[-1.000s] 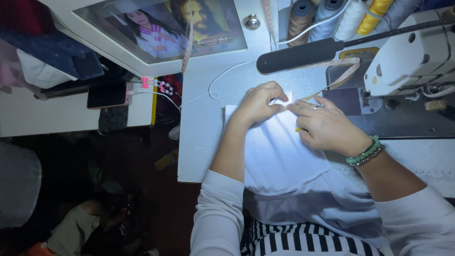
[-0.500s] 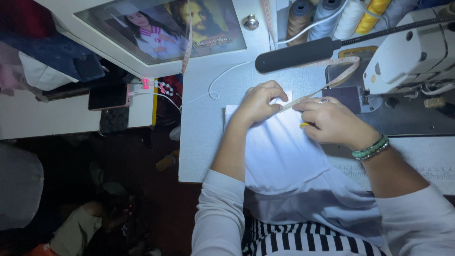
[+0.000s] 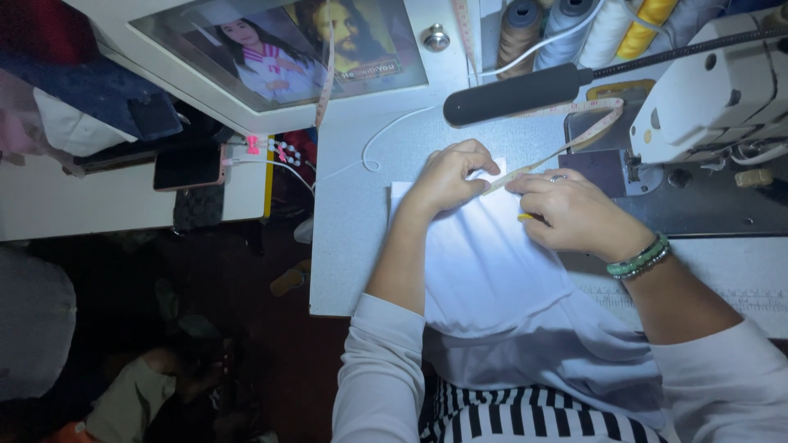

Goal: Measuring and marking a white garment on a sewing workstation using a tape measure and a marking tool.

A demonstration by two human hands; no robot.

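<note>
- White fabric (image 3: 484, 262) is spread flat on the pale counter (image 3: 353, 238), its near end hanging over the edge into the lap.
- The far edge of the fabric is pressed down by the left hand (image 3: 447, 176), whose fingers are curled and closed on the cloth and on the end of a tape measure (image 3: 574, 135).
- The tape measure is stretched from that hand up towards the white sewing machine (image 3: 714, 90), where it loops back.
- The right hand (image 3: 570, 213) is laid on the fabric just beside the left, fingers bent shut around a small yellow object, probably chalk or a pencil; only its tip is seen.
- No drawn mark or seam can be made out on the cloth, so the measuring seems to be in hand and the marking not yet done.
- Nothing is placed under the needle; the sewing appears to be left.
- Thread cones (image 3: 566, 25) are stood at the back, and a black lamp (image 3: 517, 94) is hung above the work.
</note>
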